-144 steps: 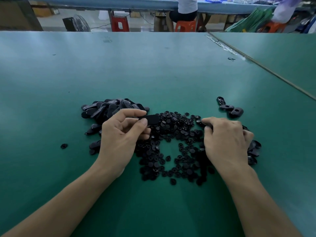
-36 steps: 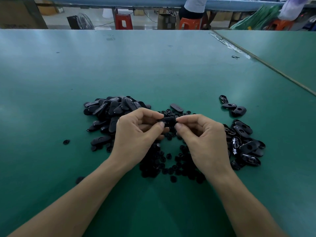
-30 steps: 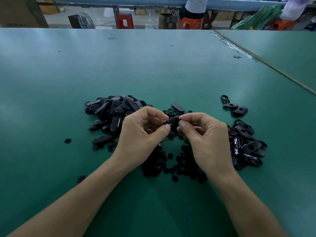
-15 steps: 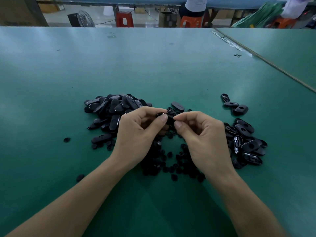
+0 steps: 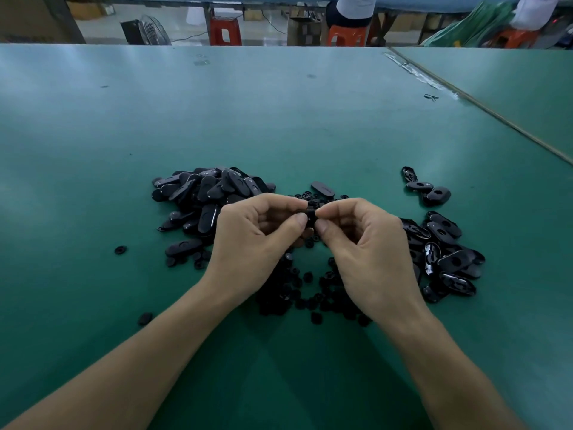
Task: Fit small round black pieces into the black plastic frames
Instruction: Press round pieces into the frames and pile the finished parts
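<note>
My left hand (image 5: 254,240) and my right hand (image 5: 369,252) meet above the green table, fingertips pinched together on one black plastic frame (image 5: 310,216); only a sliver of it shows between the thumbs. Whether a round piece sits under my right fingertips is hidden. A heap of oval black frames (image 5: 210,193) lies left of my left hand. Small round black pieces (image 5: 307,293) are scattered beneath and between my wrists. Another group of frames (image 5: 446,259) lies right of my right hand.
A lone frame (image 5: 323,189) lies just beyond my fingers, and three more frames (image 5: 426,189) sit further right. Stray round pieces (image 5: 120,250) lie at the left. A seam (image 5: 483,107) divides the table at the right. Stools and seated people are behind the far edge.
Earlier my left hand held a frame alone while my right hand picked in the round pieces. Since then both hands have come together on the frame and stayed pinched there with small finger shifts.
</note>
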Tool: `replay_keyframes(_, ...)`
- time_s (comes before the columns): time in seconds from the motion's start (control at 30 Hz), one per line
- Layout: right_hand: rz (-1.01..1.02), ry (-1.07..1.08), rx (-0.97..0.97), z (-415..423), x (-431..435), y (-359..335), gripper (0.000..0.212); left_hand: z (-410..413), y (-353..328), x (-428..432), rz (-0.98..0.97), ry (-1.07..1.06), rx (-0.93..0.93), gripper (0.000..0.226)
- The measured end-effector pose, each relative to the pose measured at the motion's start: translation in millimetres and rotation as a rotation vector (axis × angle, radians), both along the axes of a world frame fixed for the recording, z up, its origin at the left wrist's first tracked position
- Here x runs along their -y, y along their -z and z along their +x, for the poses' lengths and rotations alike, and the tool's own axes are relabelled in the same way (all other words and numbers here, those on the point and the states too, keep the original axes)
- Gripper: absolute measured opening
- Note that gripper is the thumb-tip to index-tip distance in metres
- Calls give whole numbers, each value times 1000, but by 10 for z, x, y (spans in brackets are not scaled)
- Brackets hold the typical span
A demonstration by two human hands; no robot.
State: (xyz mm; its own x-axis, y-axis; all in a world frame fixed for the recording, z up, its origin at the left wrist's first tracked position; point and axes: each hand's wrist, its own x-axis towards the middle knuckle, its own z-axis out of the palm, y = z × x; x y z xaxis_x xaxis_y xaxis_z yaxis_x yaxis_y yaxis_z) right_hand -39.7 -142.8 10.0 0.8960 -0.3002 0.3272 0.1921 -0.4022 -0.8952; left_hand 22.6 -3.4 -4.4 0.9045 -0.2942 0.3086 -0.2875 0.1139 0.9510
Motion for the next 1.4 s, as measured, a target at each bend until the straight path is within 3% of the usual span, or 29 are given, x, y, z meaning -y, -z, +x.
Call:
replay_keyframes(0.63,-108,147,38,-15,-92,-4,29,-3,23,36,153,-16,79,28)
replay_keyframes(1.03,-144,107,24,-3,-19,-26,21,22,33,34,142,-27,64,24)
replay_keyframes(1.4,57,-20,-46,42,128,5,19,21,4,5,82,23,14,20)
